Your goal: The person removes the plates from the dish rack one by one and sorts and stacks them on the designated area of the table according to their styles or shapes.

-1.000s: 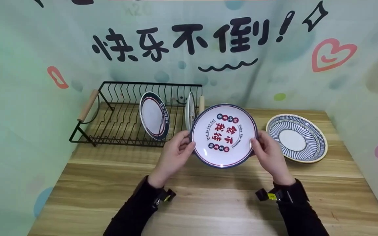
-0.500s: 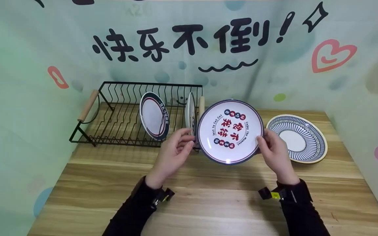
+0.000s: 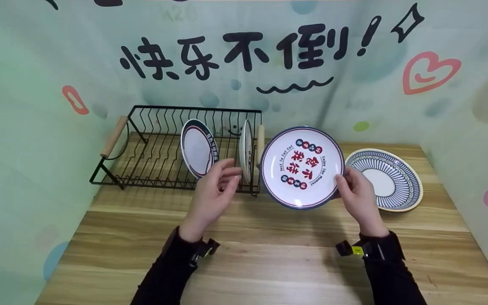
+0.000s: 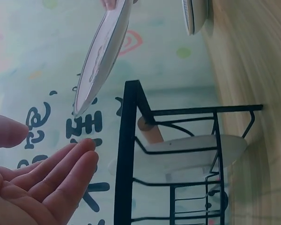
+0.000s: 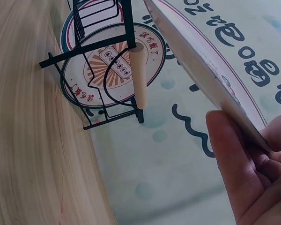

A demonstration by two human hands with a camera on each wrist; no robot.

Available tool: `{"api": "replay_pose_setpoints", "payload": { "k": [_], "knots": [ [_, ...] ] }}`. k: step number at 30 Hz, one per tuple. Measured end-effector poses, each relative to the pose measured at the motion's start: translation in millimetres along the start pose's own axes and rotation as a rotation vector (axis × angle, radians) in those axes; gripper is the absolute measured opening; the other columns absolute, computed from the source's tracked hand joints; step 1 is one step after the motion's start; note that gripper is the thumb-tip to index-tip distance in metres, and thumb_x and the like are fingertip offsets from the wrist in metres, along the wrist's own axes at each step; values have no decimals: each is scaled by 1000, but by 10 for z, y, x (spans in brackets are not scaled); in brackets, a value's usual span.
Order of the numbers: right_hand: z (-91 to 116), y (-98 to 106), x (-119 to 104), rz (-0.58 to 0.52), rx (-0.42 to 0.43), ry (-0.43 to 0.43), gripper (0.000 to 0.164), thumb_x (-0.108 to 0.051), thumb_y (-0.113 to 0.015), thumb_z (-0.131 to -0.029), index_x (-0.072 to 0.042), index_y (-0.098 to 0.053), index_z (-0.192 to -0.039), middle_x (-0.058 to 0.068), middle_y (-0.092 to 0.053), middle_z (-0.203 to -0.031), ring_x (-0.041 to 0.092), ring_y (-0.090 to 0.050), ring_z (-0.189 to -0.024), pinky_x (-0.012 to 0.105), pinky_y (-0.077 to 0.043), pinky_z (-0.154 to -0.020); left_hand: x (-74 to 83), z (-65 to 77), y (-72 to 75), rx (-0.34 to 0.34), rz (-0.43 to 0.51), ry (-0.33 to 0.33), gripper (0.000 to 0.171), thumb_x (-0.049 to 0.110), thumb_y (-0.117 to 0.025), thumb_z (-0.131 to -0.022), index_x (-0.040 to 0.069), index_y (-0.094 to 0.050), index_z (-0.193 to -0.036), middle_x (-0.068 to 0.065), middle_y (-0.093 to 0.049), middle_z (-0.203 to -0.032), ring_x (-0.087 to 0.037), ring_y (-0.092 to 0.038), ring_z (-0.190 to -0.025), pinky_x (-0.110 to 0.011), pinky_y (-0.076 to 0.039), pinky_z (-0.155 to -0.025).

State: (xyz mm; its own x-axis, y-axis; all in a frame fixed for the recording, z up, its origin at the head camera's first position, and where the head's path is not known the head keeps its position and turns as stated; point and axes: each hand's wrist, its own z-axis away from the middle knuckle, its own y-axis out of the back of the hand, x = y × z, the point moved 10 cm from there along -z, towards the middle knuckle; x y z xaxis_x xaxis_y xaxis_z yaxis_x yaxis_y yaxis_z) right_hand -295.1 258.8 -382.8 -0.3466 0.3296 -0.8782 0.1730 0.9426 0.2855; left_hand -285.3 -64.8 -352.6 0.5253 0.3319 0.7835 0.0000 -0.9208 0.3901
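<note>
In the head view, the right hand pinches the plate between rack and bowl. The left wrist view shows the left hand spread, apart from the plate. The right wrist view shows thumb and fingers gripping its rim.

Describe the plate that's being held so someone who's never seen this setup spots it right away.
On the wooden table, find the black wire rack at the back left. Right of it, the right hand holds a round white plate by its edge. Unlike the two plates standing in the rack and the blue-patterned dish, this one is held, with large red characters at its centre.
</note>
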Motion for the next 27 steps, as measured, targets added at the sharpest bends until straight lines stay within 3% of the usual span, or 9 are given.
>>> {"api": "replay_pose_setpoints", "payload": {
  "k": [9, 27],
  "knots": [
    [-15, 20, 76, 38, 8, -50, 20, 0, -54, -99, 15, -56, -113, 23, -66, -83, 6, -63, -64, 21, -56, -56, -1, -14, 161, 56, -73, -29, 43, 10, -62, -97, -3, -50, -135, -13, -66, -122, -19, -64, -108, -30, -51, -95],
    [-51, 33, 330, 76, -22, -183, 26, -6, -51, -101, 13, -55, -118, 22, -66, -89, 7, -64, -65, 25, -59, -60, -80, -40, 452, 164, -167, -9, 46, 14, -64, -96, -2, -50, -136, -13, -64, -127, -24, -60, -115, -38, -44, -104]
  ]
}}
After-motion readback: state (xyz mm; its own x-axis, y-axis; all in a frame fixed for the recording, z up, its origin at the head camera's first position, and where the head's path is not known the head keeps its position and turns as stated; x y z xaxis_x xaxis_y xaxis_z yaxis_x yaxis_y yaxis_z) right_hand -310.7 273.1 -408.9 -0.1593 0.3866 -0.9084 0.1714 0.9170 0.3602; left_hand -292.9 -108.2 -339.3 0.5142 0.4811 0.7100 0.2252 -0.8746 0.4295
